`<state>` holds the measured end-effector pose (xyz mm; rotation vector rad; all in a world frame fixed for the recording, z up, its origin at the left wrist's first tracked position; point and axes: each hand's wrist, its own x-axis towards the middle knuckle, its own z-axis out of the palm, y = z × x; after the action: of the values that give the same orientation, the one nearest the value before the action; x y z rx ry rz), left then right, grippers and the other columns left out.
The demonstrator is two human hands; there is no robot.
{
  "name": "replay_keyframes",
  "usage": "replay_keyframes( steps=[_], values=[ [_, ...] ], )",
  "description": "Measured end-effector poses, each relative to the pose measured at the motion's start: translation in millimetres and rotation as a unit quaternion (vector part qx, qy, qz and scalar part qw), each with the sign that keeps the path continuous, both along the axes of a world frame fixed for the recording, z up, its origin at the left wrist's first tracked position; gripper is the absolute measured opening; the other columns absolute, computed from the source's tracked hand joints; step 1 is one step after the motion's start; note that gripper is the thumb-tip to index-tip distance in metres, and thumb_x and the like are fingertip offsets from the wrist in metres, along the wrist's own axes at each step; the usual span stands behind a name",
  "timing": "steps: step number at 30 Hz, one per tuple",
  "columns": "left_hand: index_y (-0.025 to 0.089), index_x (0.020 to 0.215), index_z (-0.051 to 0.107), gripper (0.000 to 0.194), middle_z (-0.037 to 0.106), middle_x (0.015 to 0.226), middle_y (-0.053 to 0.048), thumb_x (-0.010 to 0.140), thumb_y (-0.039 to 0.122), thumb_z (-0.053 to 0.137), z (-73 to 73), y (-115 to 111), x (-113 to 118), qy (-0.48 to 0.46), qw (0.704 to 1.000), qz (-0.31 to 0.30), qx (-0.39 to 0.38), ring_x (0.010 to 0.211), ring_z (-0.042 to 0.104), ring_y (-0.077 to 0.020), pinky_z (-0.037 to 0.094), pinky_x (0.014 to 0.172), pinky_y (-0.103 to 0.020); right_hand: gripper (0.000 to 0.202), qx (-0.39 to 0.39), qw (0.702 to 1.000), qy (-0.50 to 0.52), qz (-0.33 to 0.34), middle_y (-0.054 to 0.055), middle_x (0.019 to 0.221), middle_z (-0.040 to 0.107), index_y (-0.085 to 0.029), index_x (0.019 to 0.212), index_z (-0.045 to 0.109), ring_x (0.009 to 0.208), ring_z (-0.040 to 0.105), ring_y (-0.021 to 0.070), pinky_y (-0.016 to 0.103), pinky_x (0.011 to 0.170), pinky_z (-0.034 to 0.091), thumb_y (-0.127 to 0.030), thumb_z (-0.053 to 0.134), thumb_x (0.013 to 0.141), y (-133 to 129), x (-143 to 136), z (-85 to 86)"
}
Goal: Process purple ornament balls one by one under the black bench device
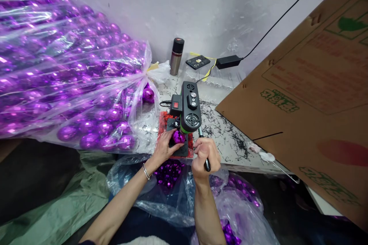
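Note:
A small black bench drill with a red switch stands on the table. Under its head sits a shiny purple ball, on the black base over a red mat. My left hand grips the ball from the left, thumb in front and fingers behind it. To the right of the machine, my right hand is closed around the black-handled lever. The ball's top is hidden by the drill head.
A large clear bag of purple balls fills the left. A steel flask, a black scale and a power adapter stand behind. A cardboard box rises at right. Black shavings litter the table; an open bag lies below.

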<state>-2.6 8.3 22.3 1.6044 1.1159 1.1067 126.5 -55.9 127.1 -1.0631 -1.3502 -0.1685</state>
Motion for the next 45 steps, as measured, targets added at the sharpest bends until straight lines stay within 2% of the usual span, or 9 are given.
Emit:
replay_keyframes(
  steps=[6,9,17,24,28,35,40,43,45],
  values=[
    [0.025,0.125,0.074,0.058,0.079,0.130,-0.013,0.081,0.060,0.090,2.8,-1.2,-1.1,-0.008,1.000,-0.015,0.005,0.128,0.070,-0.0382,0.041,0.127,-0.060,0.036,0.054,0.998,-0.021,-0.013,-0.004,0.072,0.061,-0.024,0.077,0.053,0.062,0.060,0.0120,0.029,0.065,0.051,-0.019,0.042,0.111,6.6,-1.2,-26.4],
    [0.025,0.125,0.073,0.058,0.078,0.129,-0.013,0.081,0.058,0.092,2.4,-1.6,-1.3,-0.009,1.000,-0.011,0.001,0.127,0.070,-0.0380,0.042,0.127,-0.060,0.036,0.062,0.998,-0.024,-0.015,-0.004,0.072,0.062,-0.024,0.078,0.053,0.062,0.061,0.0119,0.031,0.071,0.055,-0.022,0.041,0.112,8.8,-0.6,-34.0],
    [0.025,0.128,0.073,0.056,0.079,0.130,-0.013,0.085,0.058,0.088,1.2,-1.3,-1.5,0.013,1.000,-0.019,0.016,0.127,0.071,-0.0371,0.045,0.125,-0.059,0.037,0.060,0.998,-0.013,-0.025,-0.004,0.069,0.060,-0.025,0.076,0.053,0.060,0.060,0.0138,0.035,0.072,0.057,-0.023,0.041,0.111,8.4,-0.4,-42.4],
    [0.025,0.128,0.074,0.055,0.079,0.129,-0.013,0.084,0.053,0.090,2.0,-1.5,-3.6,0.000,1.000,-0.024,0.012,0.125,0.072,-0.0361,0.047,0.123,-0.057,0.038,0.072,0.997,-0.008,-0.025,-0.004,0.069,0.059,-0.024,0.075,0.052,0.060,0.059,0.0129,0.033,0.070,0.056,-0.023,0.039,0.111,11.3,-2.4,-44.8],
    [0.024,0.130,0.073,0.054,0.076,0.132,-0.015,0.086,0.050,0.089,-2.8,-0.5,-3.5,0.010,0.999,-0.024,0.026,0.127,0.070,-0.0366,0.052,0.118,-0.057,0.038,0.073,0.997,-0.006,-0.023,-0.004,0.071,0.060,-0.024,0.076,0.052,0.060,0.059,0.0129,0.034,0.070,0.056,-0.024,0.040,0.111,11.3,-1.6,-47.6],
    [0.023,0.135,0.070,0.054,0.074,0.134,-0.016,0.090,0.049,0.087,-12.3,1.2,-0.6,0.025,0.997,-0.024,0.065,0.132,0.067,-0.0361,0.052,0.119,-0.057,0.035,0.071,0.997,-0.001,-0.009,-0.003,0.073,0.059,-0.025,0.078,0.053,0.062,0.057,0.0146,0.035,0.071,0.054,-0.024,0.041,0.111,11.8,3.3,-59.3],
    [0.021,0.140,0.067,0.057,0.074,0.136,-0.016,0.093,0.048,0.085,-17.4,2.6,-0.2,0.057,0.994,-0.034,0.087,0.133,0.067,-0.0349,0.054,0.118,-0.057,0.036,0.068,0.997,-0.030,0.002,-0.003,0.075,0.061,-0.025,0.079,0.054,0.065,0.059,0.0137,0.036,0.079,0.056,-0.024,0.041,0.112,12.3,7.1,-70.4],
    [0.021,0.142,0.066,0.058,0.073,0.139,-0.016,0.094,0.047,0.085,-19.0,6.2,1.4,0.075,0.992,-0.037,0.092,0.134,0.067,-0.0348,0.054,0.117,-0.058,0.039,0.067,0.997,-0.040,0.013,-0.004,0.074,0.061,-0.024,0.075,0.053,0.064,0.059,0.0121,0.032,0.075,0.053,-0.023,0.042,0.112,11.3,8.3,-62.9],
    [0.022,0.144,0.065,0.060,0.073,0.139,-0.015,0.093,0.046,0.086,-19.3,6.4,2.4,0.083,0.991,-0.033,0.095,0.133,0.068,-0.0349,0.056,0.116,-0.058,0.039,0.059,0.998,-0.020,0.010,-0.003,0.073,0.060,-0.024,0.073,0.052,0.064,0.057,0.0121,0.031,0.070,0.049,-0.018,0.042,0.110,9.6,7.3,-45.4]
  ],
)
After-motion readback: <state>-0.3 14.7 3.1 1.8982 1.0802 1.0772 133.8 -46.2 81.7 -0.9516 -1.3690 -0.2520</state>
